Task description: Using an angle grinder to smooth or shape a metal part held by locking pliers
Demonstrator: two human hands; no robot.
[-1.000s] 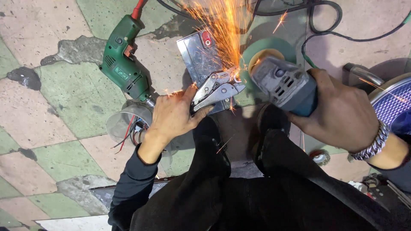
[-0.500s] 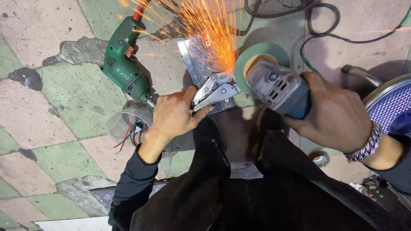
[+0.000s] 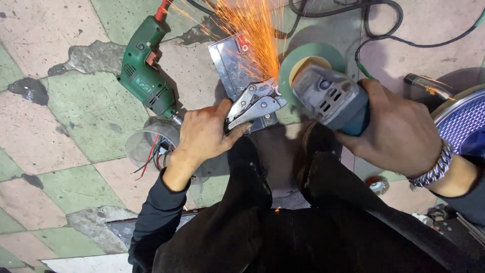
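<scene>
My left hand (image 3: 204,134) grips the handles of silver locking pliers (image 3: 255,103), whose jaws clamp a flat shiny metal plate (image 3: 231,65) lying on the tiled floor. My right hand (image 3: 401,126), with a metal bracelet on the wrist, holds a grey-blue angle grinder (image 3: 331,96) with a green guard. Its disc meets the plate's right edge and orange sparks (image 3: 250,30) fly up and away. My dark-trousered legs fill the lower middle of the view, below the plate.
A green electric drill (image 3: 146,76) lies left of the plate. Below it stands a clear plastic container (image 3: 151,146) with wires. Black cables (image 3: 374,25) snake across the top. A blue round object with a chrome rim (image 3: 462,124) is at the right edge.
The view has shifted slightly and the spark stream has swung a little. Both hands keep their grips, and the grinder stays against the plate.
</scene>
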